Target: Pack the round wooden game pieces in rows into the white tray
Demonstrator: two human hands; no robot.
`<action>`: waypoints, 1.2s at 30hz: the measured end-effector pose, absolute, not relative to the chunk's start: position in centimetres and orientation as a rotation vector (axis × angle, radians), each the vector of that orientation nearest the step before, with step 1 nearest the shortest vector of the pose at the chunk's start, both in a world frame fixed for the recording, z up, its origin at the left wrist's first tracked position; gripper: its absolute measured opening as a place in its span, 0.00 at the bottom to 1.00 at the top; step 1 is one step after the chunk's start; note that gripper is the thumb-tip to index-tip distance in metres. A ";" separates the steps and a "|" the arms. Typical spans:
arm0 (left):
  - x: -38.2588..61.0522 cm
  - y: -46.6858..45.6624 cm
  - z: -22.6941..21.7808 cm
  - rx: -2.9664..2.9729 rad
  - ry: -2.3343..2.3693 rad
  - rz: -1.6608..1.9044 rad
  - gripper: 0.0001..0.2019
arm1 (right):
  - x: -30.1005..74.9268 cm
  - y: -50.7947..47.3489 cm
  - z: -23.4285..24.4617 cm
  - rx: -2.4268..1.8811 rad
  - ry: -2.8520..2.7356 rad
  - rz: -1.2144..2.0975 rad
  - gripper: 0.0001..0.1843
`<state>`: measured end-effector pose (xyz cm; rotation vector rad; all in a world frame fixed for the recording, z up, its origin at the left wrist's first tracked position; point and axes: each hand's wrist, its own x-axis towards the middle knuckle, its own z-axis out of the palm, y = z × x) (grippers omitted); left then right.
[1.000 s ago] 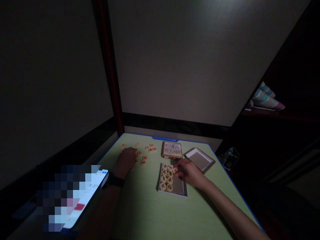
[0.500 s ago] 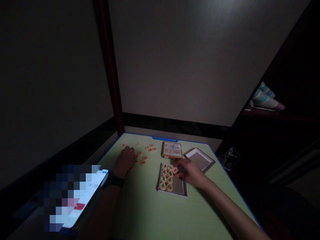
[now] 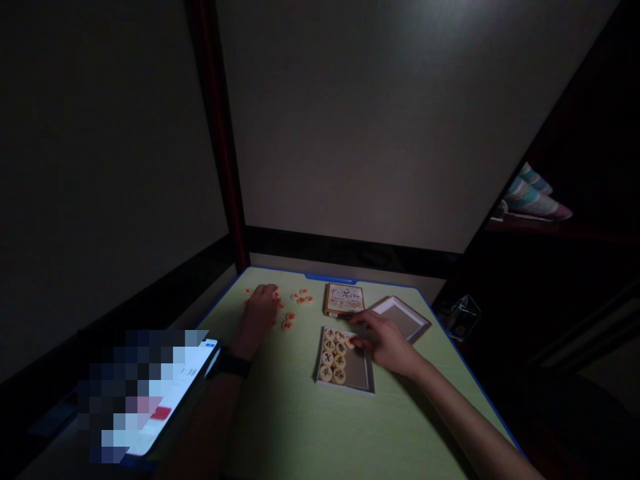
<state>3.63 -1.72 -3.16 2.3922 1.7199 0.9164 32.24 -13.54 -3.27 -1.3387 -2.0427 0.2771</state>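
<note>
A shallow box tray point(image 3: 357, 379) on the table holds round Chinese chess pieces with dark characters, set in two columns. A red-marked Chinese chess piece point(image 3: 350, 343) lies in its upper part, beside those columns. My right hand point(image 3: 390, 339) hovers over the tray's right side, thumb close to that piece, index finger lifted away, fingers apart. My left hand point(image 3: 261, 312) is over the loose red pieces at the left, fingers curled down on a red Chinese chess piece point(image 3: 276, 294). More red pieces point(image 3: 289, 321) lie around it; some are hidden under the hand.
Behind the tray lies a printed box point(image 3: 345, 299), and to its right an open box lid or tray point(image 3: 403, 317). A lit phone point(image 3: 173, 393) stands at the table's left edge. Walls close off the back and left. A clear container point(image 3: 463, 317) is beyond the right edge.
My right hand has opened and let the red piece rest in the tray. My left hand has moved slightly right and away from me, onto another red piece.
</note>
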 end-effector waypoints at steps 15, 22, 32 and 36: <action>12.1 -7.5 -5.3 1.620 0.696 0.870 0.18 | 30.5 -14.5 -3.5 -1.066 -2.146 -0.092 0.14; 10.7 -7.5 -4.5 2.251 0.976 0.973 0.07 | 32.3 -13.9 -3.1 -1.347 -2.272 0.051 0.08; 10.6 -7.3 -5.4 2.469 0.996 0.772 0.11 | 32.0 -13.7 -3.9 -1.405 -2.263 0.078 0.12; 10.6 -7.5 -5.2 2.468 0.953 0.757 0.10 | 32.1 -13.8 -3.9 -1.395 -2.274 0.083 0.13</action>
